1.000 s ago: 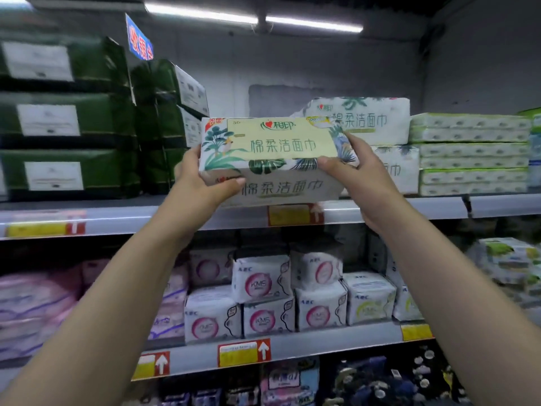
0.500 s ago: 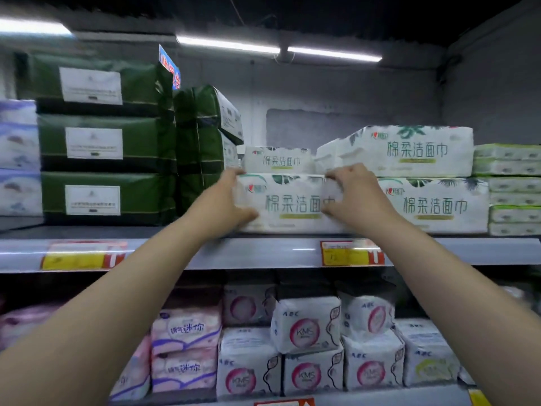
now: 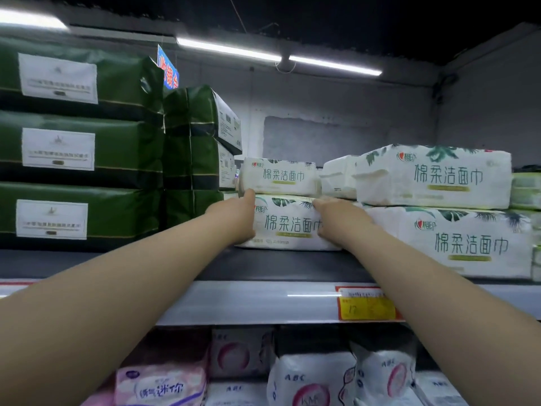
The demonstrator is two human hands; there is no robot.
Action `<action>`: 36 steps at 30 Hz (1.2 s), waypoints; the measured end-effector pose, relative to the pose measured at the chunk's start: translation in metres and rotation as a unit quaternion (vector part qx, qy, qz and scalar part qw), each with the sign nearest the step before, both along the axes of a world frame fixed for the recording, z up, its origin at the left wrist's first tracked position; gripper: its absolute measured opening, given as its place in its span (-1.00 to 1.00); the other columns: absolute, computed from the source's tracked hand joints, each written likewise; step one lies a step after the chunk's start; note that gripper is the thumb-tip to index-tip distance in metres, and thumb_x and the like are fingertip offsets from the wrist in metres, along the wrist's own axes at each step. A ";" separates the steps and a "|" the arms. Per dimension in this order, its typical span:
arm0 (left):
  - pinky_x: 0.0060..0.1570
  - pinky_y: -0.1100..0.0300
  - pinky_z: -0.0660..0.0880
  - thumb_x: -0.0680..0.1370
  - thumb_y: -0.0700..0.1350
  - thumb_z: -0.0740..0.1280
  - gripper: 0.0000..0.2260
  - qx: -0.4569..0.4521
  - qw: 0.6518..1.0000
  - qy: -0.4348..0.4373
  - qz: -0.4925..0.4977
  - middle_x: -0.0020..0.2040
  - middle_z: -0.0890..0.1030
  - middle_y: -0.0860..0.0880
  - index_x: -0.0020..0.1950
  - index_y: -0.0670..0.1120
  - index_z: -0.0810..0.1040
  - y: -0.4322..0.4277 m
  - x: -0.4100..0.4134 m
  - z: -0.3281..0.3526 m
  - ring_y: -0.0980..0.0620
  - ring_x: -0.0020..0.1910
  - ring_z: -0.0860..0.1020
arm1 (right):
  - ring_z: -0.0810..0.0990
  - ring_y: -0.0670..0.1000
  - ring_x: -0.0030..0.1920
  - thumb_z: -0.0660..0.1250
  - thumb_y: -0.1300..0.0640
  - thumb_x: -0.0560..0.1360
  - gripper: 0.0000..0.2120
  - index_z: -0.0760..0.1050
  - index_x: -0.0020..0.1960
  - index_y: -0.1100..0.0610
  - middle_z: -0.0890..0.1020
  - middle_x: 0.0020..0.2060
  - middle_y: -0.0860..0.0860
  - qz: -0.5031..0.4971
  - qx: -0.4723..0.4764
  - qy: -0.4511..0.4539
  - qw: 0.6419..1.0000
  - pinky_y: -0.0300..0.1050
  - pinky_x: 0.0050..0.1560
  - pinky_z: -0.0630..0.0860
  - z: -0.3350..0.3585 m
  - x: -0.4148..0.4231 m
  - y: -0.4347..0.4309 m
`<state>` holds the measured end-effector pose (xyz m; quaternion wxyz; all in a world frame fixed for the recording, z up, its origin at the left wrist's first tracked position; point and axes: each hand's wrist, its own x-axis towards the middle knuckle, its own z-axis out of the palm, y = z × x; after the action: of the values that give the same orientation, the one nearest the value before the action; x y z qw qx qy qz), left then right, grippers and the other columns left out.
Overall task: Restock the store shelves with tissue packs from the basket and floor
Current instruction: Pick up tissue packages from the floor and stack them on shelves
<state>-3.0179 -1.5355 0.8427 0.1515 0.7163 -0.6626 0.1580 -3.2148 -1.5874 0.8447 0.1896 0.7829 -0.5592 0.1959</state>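
A white tissue pack (image 3: 288,225) with green leaf print and green lettering lies on the top shelf (image 3: 278,265), set back from the front edge. My left hand (image 3: 238,218) grips its left end and my right hand (image 3: 341,219) grips its right end. Another white pack (image 3: 278,175) rests on top of it, further back. Two larger packs of the same print, the lower one (image 3: 456,241) and the upper one (image 3: 433,174), are stacked just to the right.
Tall stacks of dark green packs (image 3: 82,148) fill the shelf's left side, with a second green stack (image 3: 199,148) beside my left hand. Pale green packs (image 3: 527,191) sit far right. A yellow price tag (image 3: 367,304) marks the shelf edge. White and pink pad packs (image 3: 310,379) fill the shelf below.
Both hands lifted the tissue pack from in front of the shelf onto it and pushed it deeper under the upper pack. My view came closer to the shelf.
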 end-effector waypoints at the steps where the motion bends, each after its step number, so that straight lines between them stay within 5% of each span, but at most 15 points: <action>1: -0.19 0.07 0.50 0.56 -0.08 0.29 -0.27 0.003 1.000 -0.007 0.004 0.15 0.57 -0.13 0.57 -0.11 -0.10 -0.008 0.001 0.000 -0.12 -0.04 0.56 | 0.45 0.15 0.30 0.19 0.25 0.47 -0.60 0.37 0.30 0.08 0.48 0.30 0.11 -0.005 0.011 0.008 1.000 0.05 0.24 0.46 0.001 0.002 -0.008; 6: -0.08 0.05 0.55 0.54 -0.22 0.24 -0.28 0.005 0.997 0.071 -0.023 0.20 0.54 -0.16 0.59 -0.08 -0.09 -0.043 0.012 -0.003 -0.10 0.00 0.54 | 0.14 0.19 0.44 0.24 0.08 0.53 -0.44 0.18 0.50 0.04 0.18 0.42 0.13 -0.050 0.030 0.033 0.998 0.08 0.36 0.30 0.002 0.010 -0.041; 12: 0.12 0.16 0.45 0.53 -0.15 0.30 -0.17 0.019 0.979 0.190 -0.071 0.38 0.41 -0.19 0.60 -0.07 -0.22 -0.059 0.020 -0.001 -0.12 0.23 0.48 | 0.31 0.18 0.39 0.33 0.00 0.49 -0.27 0.09 0.56 0.08 0.12 0.43 0.12 -0.008 0.049 -0.047 0.998 0.00 0.39 0.33 0.000 0.011 -0.063; 19: 0.35 0.05 0.35 0.57 -0.05 0.29 -0.18 0.051 0.979 0.188 -0.058 0.46 0.33 -0.20 0.59 -0.12 -0.23 -0.054 0.016 0.000 -0.15 0.36 0.40 | 0.36 0.20 0.38 0.36 0.03 0.49 -0.30 0.12 0.51 0.14 0.13 0.46 0.15 -0.005 0.089 -0.048 0.995 -0.04 0.34 0.37 -0.004 0.016 -0.054; 27: 0.47 -0.07 0.14 0.61 0.24 0.12 -0.32 0.062 0.997 -0.035 -0.042 0.58 0.16 -0.08 0.61 0.02 -0.10 0.015 -0.010 0.006 -0.15 0.52 0.20 | 0.30 0.16 0.45 0.30 -0.08 0.54 -0.36 0.17 0.53 0.09 0.33 0.45 0.15 0.066 0.046 -0.087 0.993 0.06 0.41 0.31 0.011 0.003 0.010; 30: 0.49 -0.20 -0.10 0.61 0.28 0.05 -0.32 0.031 0.996 -0.062 -0.053 0.62 -0.03 -0.02 0.61 0.02 -0.12 0.052 -0.022 0.006 -0.03 0.58 -0.02 | 0.14 0.13 0.53 0.24 -0.08 0.60 -0.36 0.10 0.57 0.11 0.23 0.52 0.14 0.098 -0.010 -0.085 0.992 0.01 0.49 0.16 0.007 -0.017 0.051; 36: 0.50 -0.20 -0.21 0.59 0.32 -0.01 -0.31 0.028 0.995 -0.056 -0.078 0.61 -0.21 -0.02 0.60 0.05 -0.18 0.125 -0.065 -0.015 -0.02 0.58 -0.19 | -0.10 0.09 0.58 0.16 -0.17 0.61 -0.31 -0.06 0.61 0.02 -0.03 0.59 0.08 0.095 -0.023 -0.023 0.995 0.09 0.55 -0.03 -0.026 -0.076 0.130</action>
<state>-3.0829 -1.4107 0.8276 0.1059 0.6566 -0.7278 0.1672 -3.2906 -1.4575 0.8184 0.1754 0.8233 -0.4818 0.2436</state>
